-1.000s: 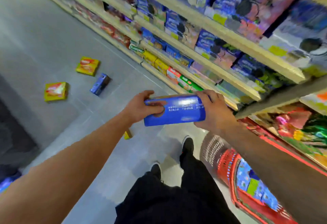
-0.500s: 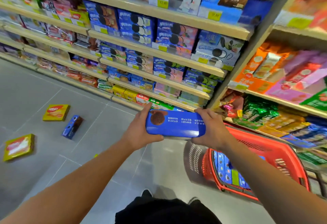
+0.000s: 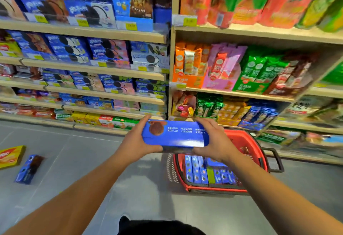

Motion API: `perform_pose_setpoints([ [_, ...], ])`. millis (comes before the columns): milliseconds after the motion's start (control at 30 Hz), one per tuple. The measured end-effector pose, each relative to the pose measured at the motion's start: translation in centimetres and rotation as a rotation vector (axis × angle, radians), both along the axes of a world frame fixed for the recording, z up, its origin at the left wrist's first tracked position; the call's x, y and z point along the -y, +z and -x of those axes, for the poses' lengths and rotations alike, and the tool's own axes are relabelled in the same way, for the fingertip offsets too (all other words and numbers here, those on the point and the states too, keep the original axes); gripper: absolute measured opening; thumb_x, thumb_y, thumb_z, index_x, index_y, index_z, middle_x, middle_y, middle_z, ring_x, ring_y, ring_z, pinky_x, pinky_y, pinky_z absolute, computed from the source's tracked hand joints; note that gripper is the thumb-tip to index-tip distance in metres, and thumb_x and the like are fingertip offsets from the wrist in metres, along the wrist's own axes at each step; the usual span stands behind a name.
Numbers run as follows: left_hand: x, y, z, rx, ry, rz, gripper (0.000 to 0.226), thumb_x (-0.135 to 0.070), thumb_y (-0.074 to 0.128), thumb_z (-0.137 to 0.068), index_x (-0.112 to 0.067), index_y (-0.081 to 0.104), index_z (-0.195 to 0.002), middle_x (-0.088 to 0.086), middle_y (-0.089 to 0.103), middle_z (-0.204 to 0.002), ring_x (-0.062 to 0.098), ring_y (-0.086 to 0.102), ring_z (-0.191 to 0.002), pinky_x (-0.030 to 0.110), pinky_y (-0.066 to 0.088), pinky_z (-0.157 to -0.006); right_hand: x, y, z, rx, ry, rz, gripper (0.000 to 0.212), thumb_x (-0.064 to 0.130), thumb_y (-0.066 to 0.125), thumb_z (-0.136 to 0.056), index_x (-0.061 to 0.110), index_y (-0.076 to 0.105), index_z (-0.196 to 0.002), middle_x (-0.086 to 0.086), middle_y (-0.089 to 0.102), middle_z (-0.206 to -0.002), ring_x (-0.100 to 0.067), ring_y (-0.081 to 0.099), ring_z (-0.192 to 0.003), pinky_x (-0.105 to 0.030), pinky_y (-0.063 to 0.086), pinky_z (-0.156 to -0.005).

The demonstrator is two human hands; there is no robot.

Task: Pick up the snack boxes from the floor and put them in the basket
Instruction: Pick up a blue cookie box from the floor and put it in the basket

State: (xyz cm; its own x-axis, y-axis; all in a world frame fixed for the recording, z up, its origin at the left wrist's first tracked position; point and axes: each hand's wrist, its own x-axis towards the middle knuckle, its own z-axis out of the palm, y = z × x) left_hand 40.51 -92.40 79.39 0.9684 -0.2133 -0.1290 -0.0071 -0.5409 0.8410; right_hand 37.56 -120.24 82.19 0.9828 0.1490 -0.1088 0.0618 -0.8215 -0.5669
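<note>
Hands meet at the middle of the view, each gripping one end of a long blue snack box [image 3: 174, 135]. The left hand [image 3: 138, 142] wraps its end with the thumb under the near edge and the fingers over the far side; the right hand [image 3: 213, 142] clasps the other end the same way. The box is held level in the air, long side across, with a brown cookie picture near its left end and lines of white print along its top face. It hangs just left of and above the far rim of the red basket [image 3: 246, 142].

That basket sits on the grey floor [image 3: 89, 160] to the right, close to the shelves [image 3: 92, 71], with a black handle [image 3: 276, 158] folded out on its right side. Inside it, several blue boxes [image 3: 196, 171] stand packed side by side, with one green pack [image 3: 210, 176] among them.

On the floor at far left lie a yellow box [image 3: 10, 156], cut by the frame edge, and a small blue box [image 3: 28, 168] just to its right, both well apart from the basket. Shelves packed with blue cookie boxes and bright snack bags fill the background.
</note>
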Motion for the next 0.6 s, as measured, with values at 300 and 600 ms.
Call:
perform_pose_setpoints([
  [300,13.2,0.7,0.7,0.025,-0.077,-0.065,0.111,-0.036,0.092,-0.05,-0.044,0.031,-0.142,-0.016,0.057,-0.126,0.007,0.055,-0.113,0.026,0.047,-0.088,13.1,-0.4,3.4,-0.02,-0.097,-0.031,0.103,0.064,0.07,-0.06,0.034,0.026,-0.148,0.012,0.023,-0.149,-0.026,0.03,-0.136,-0.053,0.035,-0.11],
  [600,20.8,0.0,-4.2,-0.038,-0.171,0.01,0.106,-0.03,0.09,-0.058,-0.045,0.028,-0.144,-0.019,0.058,-0.12,0.004,0.059,-0.102,0.017,0.047,-0.078,20.2,-2.2,1.4,0.034,-0.332,-0.234,0.115,0.041,0.086,-0.061,0.028,0.017,-0.151,0.007,0.021,-0.151,-0.016,0.03,-0.136,-0.039,0.034,-0.111],
])
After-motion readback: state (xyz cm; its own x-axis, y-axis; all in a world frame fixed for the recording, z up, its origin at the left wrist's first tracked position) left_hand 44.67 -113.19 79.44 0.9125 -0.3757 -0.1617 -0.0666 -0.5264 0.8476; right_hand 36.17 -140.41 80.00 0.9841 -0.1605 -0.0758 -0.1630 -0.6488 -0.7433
